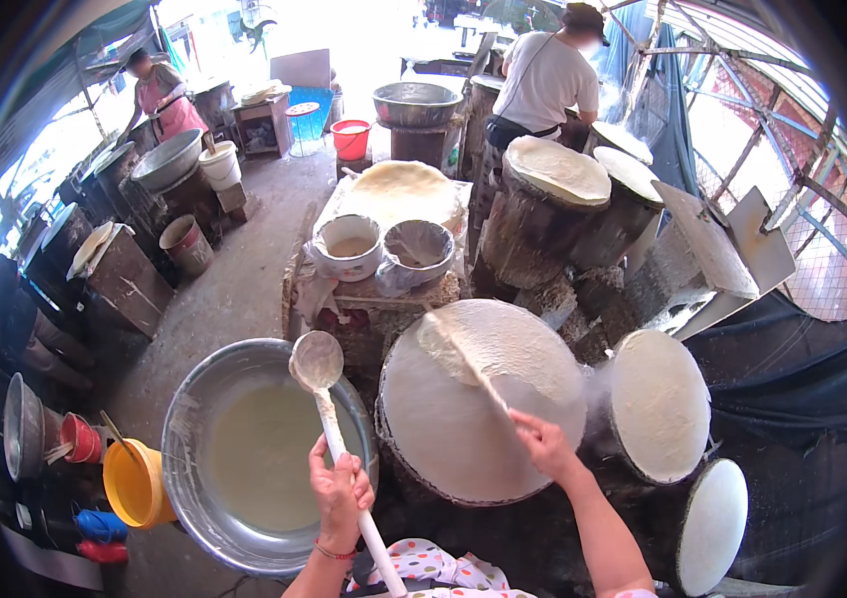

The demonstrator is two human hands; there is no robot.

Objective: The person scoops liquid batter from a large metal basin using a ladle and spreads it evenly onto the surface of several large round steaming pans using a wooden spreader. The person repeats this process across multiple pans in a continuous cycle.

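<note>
My left hand [339, 489] grips the pale handle of a ladle [318, 361], whose batter-coated bowl hangs over the far right rim of a large metal basin [188, 448]. Pale liquid batter [259, 456] fills the basin's bottom. In my right hand [543, 447] is a long wooden spreading stick [468, 359], held slantwise across a big round griddle [438, 448]. Batter [535, 351] lies in a rough layer over the griddle's far part, and the near part looks smooth and thinly coated. Slight blur shows at the right hand.
Two more round griddles [660, 404] [715, 527] stand at my right. Ahead, two bowls [348, 250] [417, 254] sit before a stack of flat rounds [397, 190]. A yellow bucket [135, 486] stands left of the basin. Other people [550, 82] [161, 97] [12, 306] work farther off.
</note>
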